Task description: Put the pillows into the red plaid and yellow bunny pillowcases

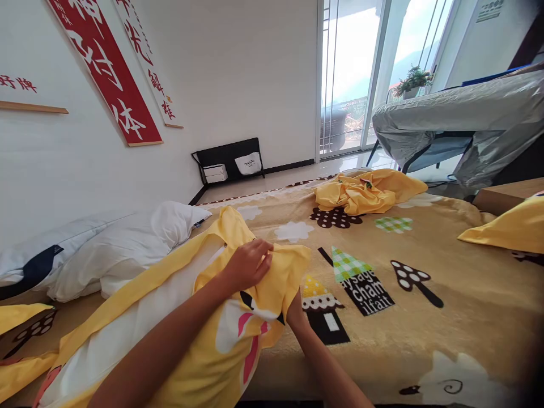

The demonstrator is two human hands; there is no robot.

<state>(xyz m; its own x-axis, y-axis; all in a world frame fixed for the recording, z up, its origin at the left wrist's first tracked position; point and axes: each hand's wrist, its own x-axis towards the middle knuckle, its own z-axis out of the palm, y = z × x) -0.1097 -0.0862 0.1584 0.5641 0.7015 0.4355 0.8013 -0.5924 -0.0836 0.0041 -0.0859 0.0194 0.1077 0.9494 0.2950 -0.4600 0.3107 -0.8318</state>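
Note:
My left hand (249, 262) is closed on the top edge of a yellow pillowcase (221, 351) that carries a white, pink and black cartoon print. A white pillow (140, 317) lies partly inside the case, showing through its open side. My right hand (296, 313) is mostly hidden under the case's far edge; only the wrist and the base of the hand show, so its fingers cannot be seen. All of this rests on a tan patterned blanket (425, 317) that covers the bed.
A bare white pillow (123, 249) lies at the left by the wall. Crumpled yellow fabric (365, 192) sits at the bed's far end, another yellow piece (510, 226) at the right edge. Beyond are a covered table (459, 119), a glass door (352, 73) and a black stand (229, 161).

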